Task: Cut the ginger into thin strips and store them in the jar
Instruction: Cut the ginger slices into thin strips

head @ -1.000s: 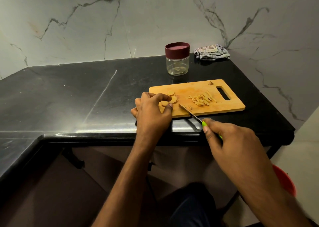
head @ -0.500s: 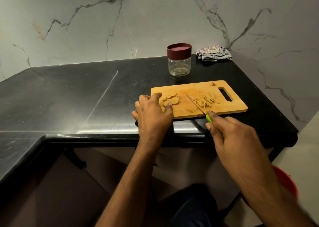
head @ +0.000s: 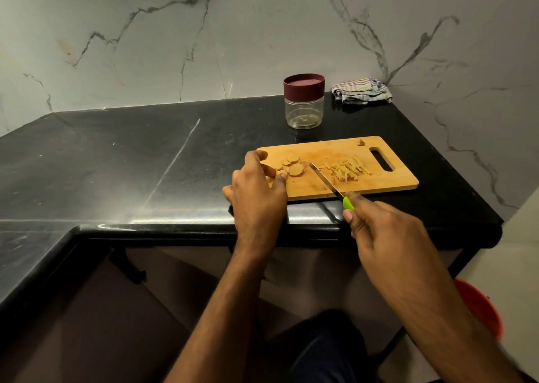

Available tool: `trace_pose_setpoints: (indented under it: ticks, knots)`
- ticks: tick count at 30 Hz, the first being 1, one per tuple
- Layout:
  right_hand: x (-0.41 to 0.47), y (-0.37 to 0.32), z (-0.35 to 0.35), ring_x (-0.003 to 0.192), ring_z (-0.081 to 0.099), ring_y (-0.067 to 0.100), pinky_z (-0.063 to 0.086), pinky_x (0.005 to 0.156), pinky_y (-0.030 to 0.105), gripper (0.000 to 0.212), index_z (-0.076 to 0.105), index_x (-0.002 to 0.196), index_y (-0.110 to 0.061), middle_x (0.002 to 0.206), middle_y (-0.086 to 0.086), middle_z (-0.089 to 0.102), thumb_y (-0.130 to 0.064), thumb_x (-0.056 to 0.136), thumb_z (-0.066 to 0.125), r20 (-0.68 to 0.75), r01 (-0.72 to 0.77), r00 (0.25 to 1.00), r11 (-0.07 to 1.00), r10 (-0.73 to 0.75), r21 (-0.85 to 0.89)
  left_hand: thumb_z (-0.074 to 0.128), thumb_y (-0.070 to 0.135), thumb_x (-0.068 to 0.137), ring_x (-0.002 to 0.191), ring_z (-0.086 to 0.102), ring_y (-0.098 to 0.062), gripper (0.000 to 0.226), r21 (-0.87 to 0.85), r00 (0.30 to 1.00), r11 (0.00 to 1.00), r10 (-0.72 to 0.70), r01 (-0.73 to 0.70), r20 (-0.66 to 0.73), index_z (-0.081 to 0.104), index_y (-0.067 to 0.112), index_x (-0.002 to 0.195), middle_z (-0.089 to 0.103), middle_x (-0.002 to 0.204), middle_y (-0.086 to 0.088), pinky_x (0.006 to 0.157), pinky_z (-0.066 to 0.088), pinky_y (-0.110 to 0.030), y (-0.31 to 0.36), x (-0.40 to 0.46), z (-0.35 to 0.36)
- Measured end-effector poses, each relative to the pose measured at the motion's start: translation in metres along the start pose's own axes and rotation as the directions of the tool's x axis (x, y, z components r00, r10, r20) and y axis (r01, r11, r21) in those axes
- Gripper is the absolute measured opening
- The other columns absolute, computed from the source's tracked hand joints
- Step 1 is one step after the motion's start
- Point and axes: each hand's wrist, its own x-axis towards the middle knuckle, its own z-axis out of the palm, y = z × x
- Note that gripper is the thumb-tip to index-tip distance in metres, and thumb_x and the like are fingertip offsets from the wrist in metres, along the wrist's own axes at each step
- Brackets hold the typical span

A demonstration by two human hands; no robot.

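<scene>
Several ginger slices (head: pixel 294 167) lie near the cutting board's (head: pixel 318 188) left edge under the left hand's (head: pixel 256 196) curled fingers — the right hand (head: pixel 379 231) grips the knife (head: pixel 329 183), whose blade could nick fingertips; the lidded jar (head: pixel 304 104) waits at the desk's (head: pixel 145 155) back edge.

Single head-worn wide-angle view, looking forward and steeply down from above onto the black worktop (head: pixel 116 161), near enough for both forearms to fill the lower frame; marble wall (head: pixel 204 32) behind, bowed by the lens.
</scene>
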Motion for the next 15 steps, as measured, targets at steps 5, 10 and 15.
trace_pose_setpoints:
  ticks: [5,10,15]
  knots:
    - [-0.0025,-0.0001,0.0003,0.084,0.048,0.003,0.027,0.06,0.006,0.044,0.045,0.14,-0.027,0.099,-0.007,0.059,-0.037,0.097,0.04,0.0,0.019,1.0,1.0,-0.019,0.015,0.059,0.021,0.099,0.106,0.058,-0.013,0.029,0.004,0.997,0.999,-0.031,0.032,-0.066,0.051,0.028,0.127,0.064,0.102,0.01,0.095,0.022,-0.032,-0.0008,-0.0015,0.0]
    - [-0.0039,0.0001,-0.0004,0.084,0.052,0.004,0.033,0.062,0.012,0.045,0.047,0.139,-0.026,0.099,-0.006,0.06,-0.039,0.097,0.039,-0.002,0.031,1.0,0.999,-0.031,0.027,0.059,0.016,0.099,0.105,0.058,-0.012,0.025,-0.001,0.99,1.0,0.016,-0.016,-0.137,0.058,0.027,0.121,0.065,0.098,0.013,0.095,0.024,-0.032,-0.0015,-0.006,0.0004]
    - [-0.0054,-0.0008,-0.0016,0.086,0.053,0.003,0.033,0.065,0.012,0.046,0.046,0.14,-0.026,0.102,-0.006,0.061,-0.04,0.096,0.038,-0.002,0.022,1.0,0.999,-0.022,0.037,0.064,0.021,0.096,0.096,0.05,-0.001,0.02,-0.086,0.976,0.973,0.212,-0.215,-0.045,0.064,0.032,0.113,0.065,0.093,0.02,0.089,0.024,-0.02,-0.0047,-0.0074,-0.0027]
